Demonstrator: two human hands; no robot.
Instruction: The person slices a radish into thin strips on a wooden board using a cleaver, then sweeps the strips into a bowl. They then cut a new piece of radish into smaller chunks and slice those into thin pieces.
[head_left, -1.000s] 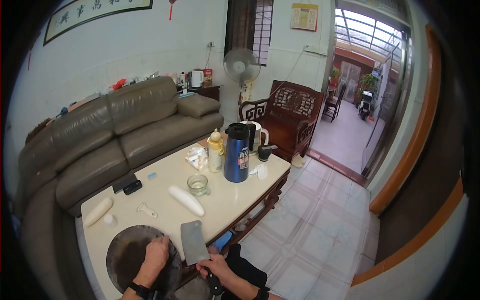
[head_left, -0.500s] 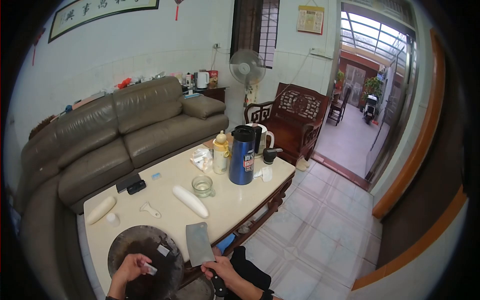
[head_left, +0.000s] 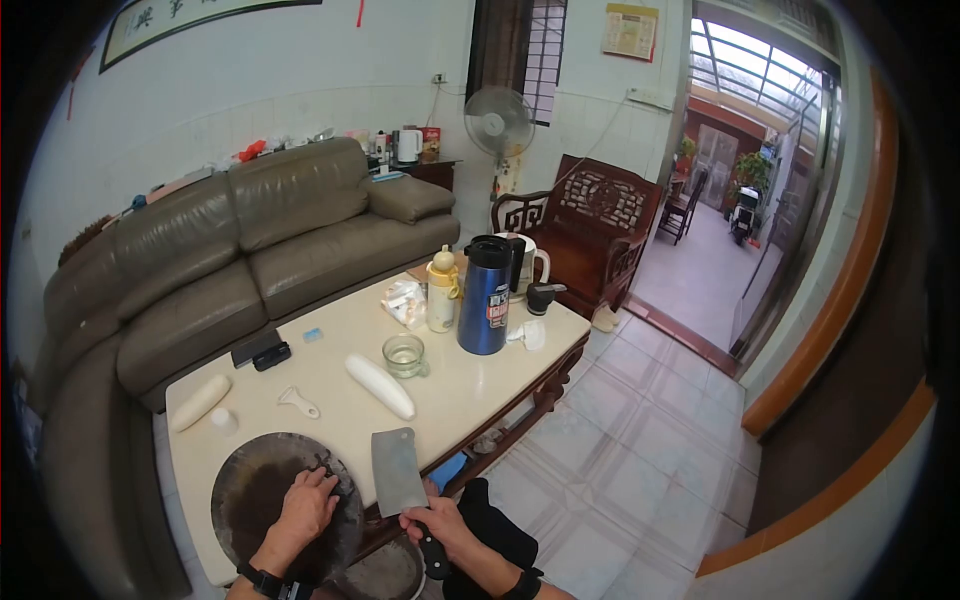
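Note:
A round dark chopping board (head_left: 250, 490) lies at the near end of a pale coffee table (head_left: 470, 385). My left hand (head_left: 305, 505) rests on the board's right side, fingers spread near small dark bits; whether it holds anything I cannot tell. My right hand (head_left: 435, 525) grips the black handle of a cleaver (head_left: 397, 472), whose grey blade lies flat over the table's near edge. Beyond the board lie a long white radish (head_left: 380, 386), a second white radish (head_left: 200, 402) at the left, and a white peeler (head_left: 298, 403).
On the table stand a glass cup (head_left: 404, 355), a blue thermos (head_left: 485, 296), a yellow-capped bottle (head_left: 441, 290), a kettle and a black phone (head_left: 262, 352). A brown sofa (head_left: 200, 270) runs behind, a wooden chair (head_left: 590, 225) at the far end, tiled floor to the right.
My left hand, which had pulled back to the board's near edge with a small white piece, has moved forward onto the board's right side. The cleaver shifted slightly.

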